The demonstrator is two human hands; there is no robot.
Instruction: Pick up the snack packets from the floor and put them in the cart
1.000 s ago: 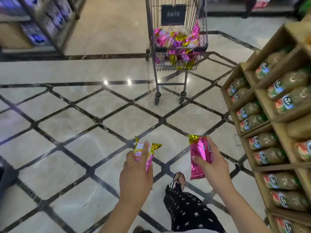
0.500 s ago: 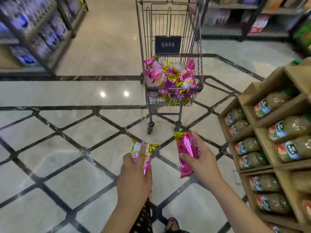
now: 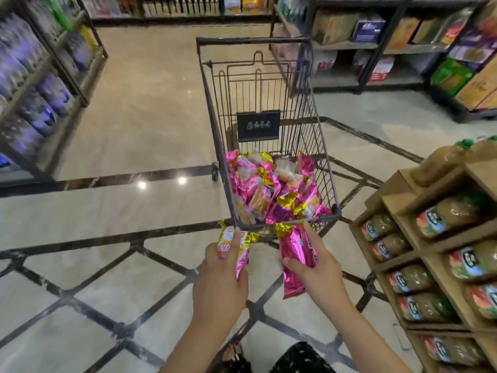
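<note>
marble shop floor [image 3: 134, 211] underfoot; my left hand [image 3: 219, 286] grips a yellow-pink snack packet [image 3: 228, 244]; my right hand [image 3: 321, 275] grips a pink snack packet [image 3: 294, 262]; both just below the cart [image 3: 285, 220] rim.

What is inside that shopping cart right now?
The cart holds a heap of pink and gold snack packets, with a black sign hanging on its far wall. Whatever lies beneath the top packets is covered, so the count cannot be told.

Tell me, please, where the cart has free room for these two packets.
Free: the space over the pile of packets, between the wire sides of the cart, up to the black sign. Crowded: the cart's bottom, covered by packets.
</note>
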